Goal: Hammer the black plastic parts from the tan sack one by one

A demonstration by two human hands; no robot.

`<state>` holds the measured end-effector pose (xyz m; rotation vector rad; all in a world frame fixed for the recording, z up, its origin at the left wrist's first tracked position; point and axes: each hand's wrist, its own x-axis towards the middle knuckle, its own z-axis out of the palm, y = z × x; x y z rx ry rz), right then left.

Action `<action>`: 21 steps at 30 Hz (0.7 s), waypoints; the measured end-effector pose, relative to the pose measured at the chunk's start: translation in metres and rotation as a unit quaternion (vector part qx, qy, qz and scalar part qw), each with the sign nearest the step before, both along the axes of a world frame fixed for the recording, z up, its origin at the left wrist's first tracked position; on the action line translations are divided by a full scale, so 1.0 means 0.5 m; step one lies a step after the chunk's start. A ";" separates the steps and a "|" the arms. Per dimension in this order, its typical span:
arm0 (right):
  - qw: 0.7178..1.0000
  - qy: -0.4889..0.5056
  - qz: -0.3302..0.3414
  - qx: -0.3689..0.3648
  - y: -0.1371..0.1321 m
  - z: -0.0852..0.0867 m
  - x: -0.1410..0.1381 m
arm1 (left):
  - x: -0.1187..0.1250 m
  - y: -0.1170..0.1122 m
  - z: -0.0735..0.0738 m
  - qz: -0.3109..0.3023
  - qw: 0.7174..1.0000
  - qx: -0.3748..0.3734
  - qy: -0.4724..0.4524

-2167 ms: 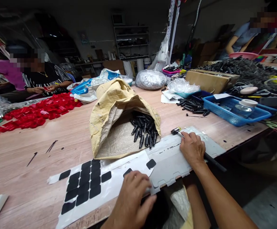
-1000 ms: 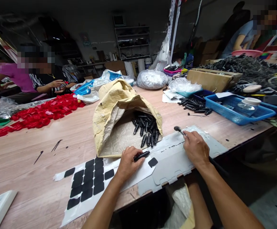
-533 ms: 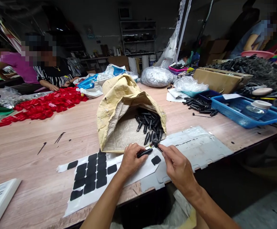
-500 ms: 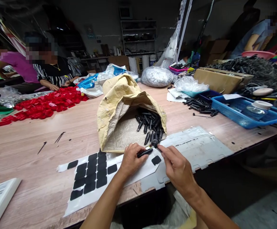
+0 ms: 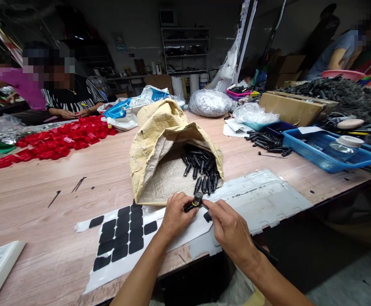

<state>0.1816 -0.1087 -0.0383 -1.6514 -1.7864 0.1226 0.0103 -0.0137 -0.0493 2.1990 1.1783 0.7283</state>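
Observation:
My left hand [image 5: 178,214] is closed around a slim black cylindrical part [image 5: 188,208], held just above white backing paper [image 5: 169,250]. In my right hand [image 5: 232,225] is a black hammer [image 5: 198,198]; its rounded head is at the tip of the black part, and its handle [image 5: 268,253] emerges below my wrist. Black rounded-square stickers [image 5: 121,231] lie in rows on the paper. Just beyond my hands, an open yellow woven sack [image 5: 147,144] lies on its side with several similar black parts [image 5: 204,170] at its mouth.
A grey sheet [image 5: 255,199] lies along the table's front edge. Red pieces [image 5: 61,138] are piled at left, near two co-workers. On the right stand a blue tray [image 5: 329,153] with a jar, a cardboard box [image 5: 294,108] and a dark heap [image 5: 332,97]. A white box [image 5: 0,267] lies front left.
My right hand has moved left, bringing the hammer's head from beside the black part to its end. The handle now shows below my wrist. My left hand stays nearly in place.

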 end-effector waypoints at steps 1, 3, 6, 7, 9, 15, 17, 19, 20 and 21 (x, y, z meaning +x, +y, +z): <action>1.000 0.009 -0.007 0.002 0.002 0.000 0.009 | -0.001 0.000 0.000 -0.002 1.000 -0.002 -0.002; 0.999 0.017 -0.035 0.016 0.011 0.004 0.039 | -0.003 0.002 0.000 -0.012 1.000 -0.009 -0.007; 0.992 -0.008 -0.120 0.043 0.037 0.010 0.116 | -0.009 0.007 0.000 -0.032 0.999 -0.026 -0.010; 0.986 -0.025 -0.158 0.048 0.049 0.008 0.146 | -0.010 0.009 0.000 -0.034 0.999 -0.031 -0.010; 0.972 -0.062 -0.225 0.042 0.075 0.000 0.204 | -0.013 0.012 0.000 -0.030 0.999 -0.040 -0.014; 0.928 -0.157 -0.336 -0.042 0.125 -0.046 0.286 | -0.014 0.012 0.002 -0.027 0.997 -0.060 -0.030; 0.924 -0.175 -0.337 -0.051 0.127 -0.053 0.283 | -0.014 0.011 0.002 -0.025 0.998 -0.055 -0.022; 0.923 -0.184 -0.334 -0.053 0.127 -0.053 0.277 | -0.013 0.011 0.002 -0.026 0.998 -0.047 -0.013; 0.923 -0.186 -0.333 -0.054 0.126 -0.051 0.274 | -0.013 0.012 0.002 -0.027 0.999 -0.042 -0.007; 0.923 -0.187 -0.332 -0.056 0.125 -0.049 0.272 | -0.012 0.013 0.003 -0.029 0.999 -0.038 0.000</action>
